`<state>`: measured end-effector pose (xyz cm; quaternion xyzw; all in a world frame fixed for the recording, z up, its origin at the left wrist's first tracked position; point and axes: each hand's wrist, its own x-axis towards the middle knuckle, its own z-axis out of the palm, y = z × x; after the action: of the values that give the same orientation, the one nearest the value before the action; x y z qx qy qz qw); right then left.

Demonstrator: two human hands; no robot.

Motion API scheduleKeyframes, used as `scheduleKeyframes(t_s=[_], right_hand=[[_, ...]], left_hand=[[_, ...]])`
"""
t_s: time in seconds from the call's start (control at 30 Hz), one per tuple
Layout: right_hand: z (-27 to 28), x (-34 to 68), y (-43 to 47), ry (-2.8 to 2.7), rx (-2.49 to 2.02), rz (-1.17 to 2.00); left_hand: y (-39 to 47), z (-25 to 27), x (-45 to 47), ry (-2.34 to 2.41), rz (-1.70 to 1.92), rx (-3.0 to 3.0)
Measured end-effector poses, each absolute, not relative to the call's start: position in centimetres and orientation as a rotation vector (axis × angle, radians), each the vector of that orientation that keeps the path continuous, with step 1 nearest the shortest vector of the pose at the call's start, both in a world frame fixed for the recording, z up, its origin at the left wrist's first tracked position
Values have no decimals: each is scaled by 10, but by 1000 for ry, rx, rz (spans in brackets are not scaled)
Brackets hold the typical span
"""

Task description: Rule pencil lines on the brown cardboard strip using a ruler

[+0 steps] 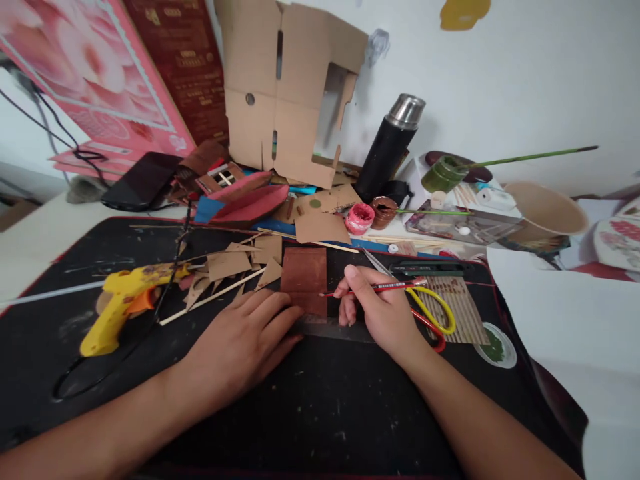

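A small brown-painted cardboard piece [305, 270] lies on the black mat, with a dark see-through ruler [350, 331] along its near edge. My left hand [250, 333] rests flat, its fingertips on the card's left side and at the ruler's left end. In my right hand [375, 300] is a slim red pencil [393, 286], pinched in the fingers, its tip pointing left over the card. Beside that hand are scissors [434, 310] with yellow and red handles, partly hidden by it. A dark green cutter [427, 268] lies just beyond.
A yellow glue gun [130, 293] with its cord lies at left, near cardboard scraps [230, 264]. Behind stand paint jars [359, 218], a black flask [387, 150] and a large cut cardboard sheet [270, 87]. Corrugated card [457, 310] and a green-paint lid [496, 347] lie at right.
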<state>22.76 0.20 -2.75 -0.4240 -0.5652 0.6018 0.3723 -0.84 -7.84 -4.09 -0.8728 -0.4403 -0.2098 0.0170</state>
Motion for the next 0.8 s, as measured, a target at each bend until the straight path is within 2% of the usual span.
scheduleKeyframes(t_s=[0.2, 0.43, 0.8], right_hand=[[-28, 234, 10, -1419, -1074, 1500], [-28, 236, 12, -1402, -1035, 1509], [-29, 238, 16, -1454, -1024, 1479]], left_hand=[[-97, -30, -7, -1317, -646, -2631], [-123, -34, -13, -1528, -683, -2578], [-121, -23, -10, -1518, -768, -2497]])
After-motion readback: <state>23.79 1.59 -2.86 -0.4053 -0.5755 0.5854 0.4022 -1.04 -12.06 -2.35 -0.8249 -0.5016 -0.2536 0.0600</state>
